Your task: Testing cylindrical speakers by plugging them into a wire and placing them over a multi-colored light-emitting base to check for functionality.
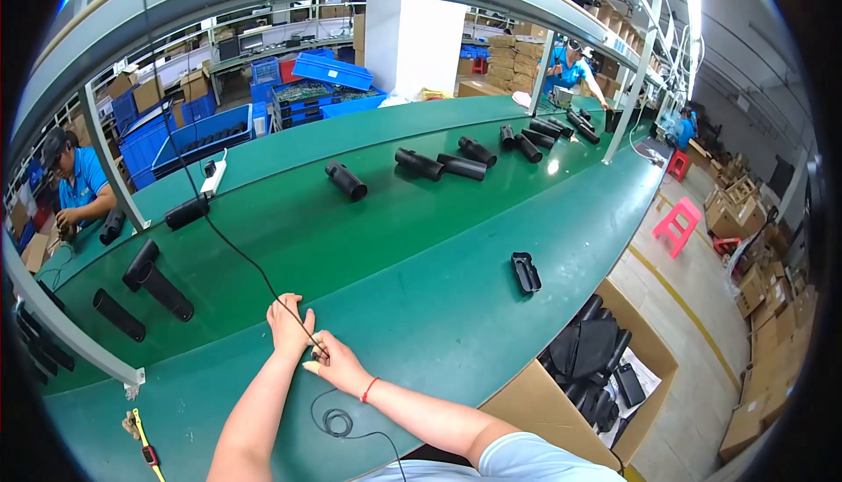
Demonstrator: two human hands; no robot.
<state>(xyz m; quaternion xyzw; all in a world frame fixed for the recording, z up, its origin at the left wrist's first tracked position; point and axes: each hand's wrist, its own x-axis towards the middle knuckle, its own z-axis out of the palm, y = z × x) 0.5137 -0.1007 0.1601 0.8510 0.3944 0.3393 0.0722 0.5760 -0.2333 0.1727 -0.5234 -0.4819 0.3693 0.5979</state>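
The person is handling a thin black cable (250,263) on the green worktop (421,245). Both hands meet at the near edge, left of centre. The right hand (338,364) pinches the cable between thumb and fingers, closed narrow on it. The left hand (289,322) lies just beside it, fingers together and pointing far, resting on or against the cable; whether it grips the cable cannot be told.

The step in hand appears to be gathering or straightening the cable at the pinch point. The next move would seem to call for a steady pinch with the right hand while the left hand slides along the line, taking care not to drag the far end.

The cable's long run goes from the hands far and left, rising across the worktop toward a white power strip (213,177) and on up to the overhead rail. Near of the right hand it drops toward the person and curls into a small loose coil (336,421), then trails off the near edge.

Black tubes (346,180) lie scattered across the far worktop, more (158,285) lie to the left, and a small black tray part (525,271) lies to the right. A carton (605,368) of black parts stands near right.
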